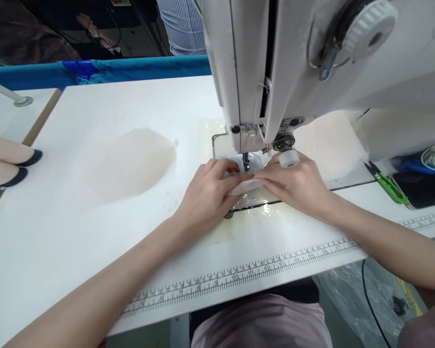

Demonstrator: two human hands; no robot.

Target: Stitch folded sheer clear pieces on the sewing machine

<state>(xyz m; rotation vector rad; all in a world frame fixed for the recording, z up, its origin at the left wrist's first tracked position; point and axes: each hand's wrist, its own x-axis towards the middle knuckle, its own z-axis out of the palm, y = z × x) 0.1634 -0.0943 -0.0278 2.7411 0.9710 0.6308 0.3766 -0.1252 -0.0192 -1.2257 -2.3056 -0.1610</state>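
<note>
here the left hand (210,187) and right hand (296,182) are pinching a pale cloth (245,186) between them, just in front of the sewing foot (246,163); it's looking light, soft, maybe slippery, so likely handling best pinched flat at both ends.

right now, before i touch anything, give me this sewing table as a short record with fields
left hand: holding the left part of a thin whitish strip
right hand: at the strip's right end, holding it
strip position: just in front of the presser foot
machine: pale sewing machine, its head above the hands
front edge: printed ruler
right side: green-handled snips, beside a dark flat object
left edge: two pale pieces with dark ends
</note>
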